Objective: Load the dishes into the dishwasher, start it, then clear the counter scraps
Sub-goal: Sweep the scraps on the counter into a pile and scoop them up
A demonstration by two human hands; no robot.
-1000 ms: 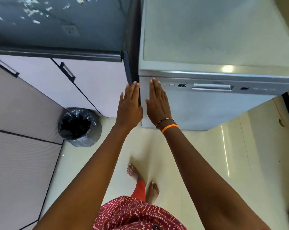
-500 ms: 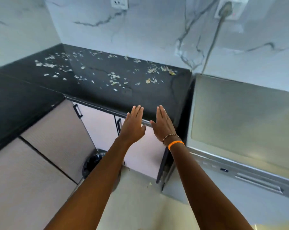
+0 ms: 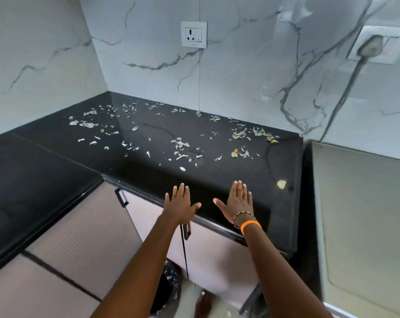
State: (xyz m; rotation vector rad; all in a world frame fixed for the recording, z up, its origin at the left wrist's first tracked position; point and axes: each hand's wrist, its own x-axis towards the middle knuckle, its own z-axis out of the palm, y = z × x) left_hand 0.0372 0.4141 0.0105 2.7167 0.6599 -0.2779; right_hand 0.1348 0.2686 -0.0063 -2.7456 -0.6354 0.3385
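Left grip (image 3: 181, 204) and right grip (image 3: 236, 203) both spread flat, palms down, empty, over tabletop (image 3: 217, 180) front edge. Scraps (image 3: 180, 145) scattered farther back on tabletop. Dishwasher (image 3: 364, 214) right of tabletop. No readable writing.

One head-worn wide-angle view looks forward and down, close over the black desk (image 3: 148, 175) toward the corner walls.
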